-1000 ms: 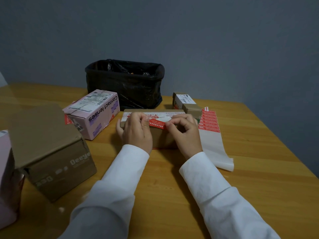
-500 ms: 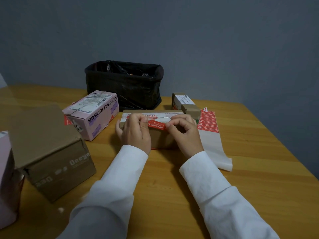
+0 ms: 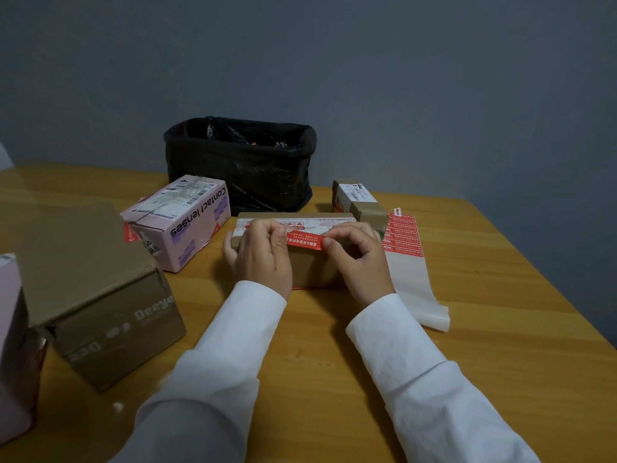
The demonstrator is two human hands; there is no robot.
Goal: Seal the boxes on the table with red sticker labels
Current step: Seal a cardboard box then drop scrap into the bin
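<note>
both hands [image 3: 260, 259] on box's [image 3: 314, 269] red sticker [image 3: 305, 241]

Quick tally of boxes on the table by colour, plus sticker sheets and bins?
Brown boxes: 3 – the one under the left hand and right hand, the Deeye box, the small box
Pink boxes: 2 – the contact lenses box, one at the left edge
Sticker sheets: 1
Black-lined bins: 1
Total: 7
</note>
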